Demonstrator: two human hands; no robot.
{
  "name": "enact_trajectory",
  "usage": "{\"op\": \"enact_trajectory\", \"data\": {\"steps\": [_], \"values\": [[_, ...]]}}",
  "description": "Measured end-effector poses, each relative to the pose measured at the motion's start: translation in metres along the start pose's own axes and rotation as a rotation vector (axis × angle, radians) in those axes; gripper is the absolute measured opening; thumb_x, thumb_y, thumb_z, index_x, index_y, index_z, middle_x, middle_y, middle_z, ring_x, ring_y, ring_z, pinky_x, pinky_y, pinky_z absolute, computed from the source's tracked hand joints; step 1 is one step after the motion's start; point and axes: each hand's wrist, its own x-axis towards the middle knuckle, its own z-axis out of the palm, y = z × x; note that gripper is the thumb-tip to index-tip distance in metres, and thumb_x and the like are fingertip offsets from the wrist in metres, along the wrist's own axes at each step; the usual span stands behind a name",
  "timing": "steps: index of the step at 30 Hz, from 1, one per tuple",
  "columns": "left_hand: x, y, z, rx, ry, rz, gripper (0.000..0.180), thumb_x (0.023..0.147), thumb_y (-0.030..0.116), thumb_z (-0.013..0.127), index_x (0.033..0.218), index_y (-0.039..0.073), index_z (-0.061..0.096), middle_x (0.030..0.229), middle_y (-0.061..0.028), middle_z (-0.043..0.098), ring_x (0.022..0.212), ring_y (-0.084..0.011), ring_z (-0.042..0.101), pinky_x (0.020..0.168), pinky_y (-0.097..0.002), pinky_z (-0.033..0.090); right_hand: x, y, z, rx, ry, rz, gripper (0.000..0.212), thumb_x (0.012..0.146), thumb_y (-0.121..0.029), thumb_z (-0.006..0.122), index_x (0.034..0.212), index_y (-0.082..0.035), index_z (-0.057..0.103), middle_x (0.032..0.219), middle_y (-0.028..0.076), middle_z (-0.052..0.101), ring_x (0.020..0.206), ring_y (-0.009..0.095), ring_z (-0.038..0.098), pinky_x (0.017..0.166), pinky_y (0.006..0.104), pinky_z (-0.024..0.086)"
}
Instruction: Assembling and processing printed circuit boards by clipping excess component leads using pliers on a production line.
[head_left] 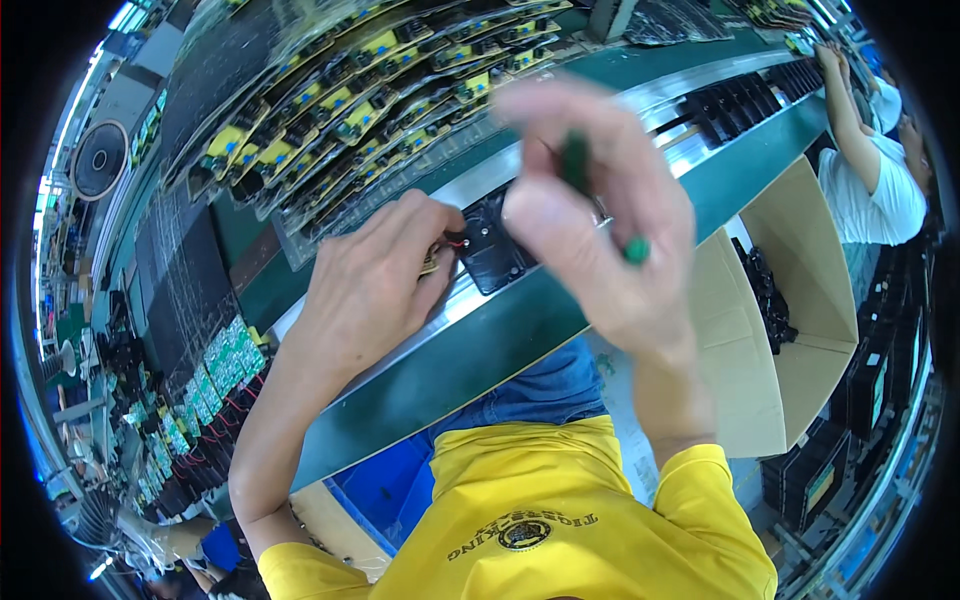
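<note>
My left hand (375,265) is closed on a small circuit board (430,262), mostly hidden by the fingers. A red wire (456,243) shows at its fingertips. Touching or just beside those fingertips is a black plastic housing (492,250), which lies on the metal rail of the bench. Raised above the housing's right side, my right hand (625,240) is blurred by motion. Its fingers are curled round a green-handled tool (574,162); the tool's kind cannot be made out.
Stacked trays of yellow-and-black circuit boards (370,110) stand beyond the rail. More black housings (735,105) line it at the far right. An open cardboard box (800,300) with black parts sits at right. Green boards with red wires (215,375) lie left. A co-worker (875,180) stands far right.
</note>
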Motion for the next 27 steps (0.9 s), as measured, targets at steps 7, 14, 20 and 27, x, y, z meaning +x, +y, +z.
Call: {"op": "enact_trajectory", "data": {"steps": [7,14,20,27], "values": [[-0.003,0.003,0.011,-0.150,0.048,-0.107,0.004,0.097,0.009,0.082,0.100,0.009,0.079,0.112,0.0000,0.067,0.081,-0.0205,0.068,0.068,-0.0330,0.052,-0.051,0.025,-0.037,-1.194,-0.356,-0.202,0.027,0.090,-0.019,0.095,0.116,-0.016,0.090,0.112,0.003,0.066,0.090,0.019,0.059,0.079,0.0339,0.052],[0.007,0.011,0.018,0.005,0.055,-0.178,0.002,0.097,0.009,0.082,0.098,0.009,0.081,0.110,-0.0011,0.066,0.083,-0.0191,0.066,0.071,-0.0323,0.051,-0.056,0.035,-0.033,-1.256,-0.283,-0.234,0.016,0.092,-0.024,0.093,0.108,-0.019,0.092,0.113,0.003,0.064,0.093,0.021,0.060,0.084,0.0347,0.054],[0.013,0.011,0.021,0.133,0.086,-0.121,0.005,0.097,0.013,0.081,0.093,0.011,0.081,0.108,0.0009,0.063,0.083,-0.0187,0.067,0.067,-0.0332,0.051,-0.056,0.035,-0.032,-1.210,-0.276,-0.188,0.016,0.092,-0.022,0.093,0.108,-0.019,0.092,0.112,0.003,0.064,0.093,0.021,0.060,0.085,0.0347,0.054],[0.018,0.013,0.021,0.208,0.070,-0.083,0.004,0.095,0.013,0.082,0.092,0.011,0.081,0.107,0.0002,0.064,0.089,-0.0182,0.069,0.066,-0.0346,0.052,-0.057,0.038,-0.032,-1.187,-0.268,-0.181,0.016,0.093,-0.022,0.093,0.108,-0.019,0.092,0.111,0.003,0.063,0.093,0.021,0.060,0.085,0.0349,0.055]]}}
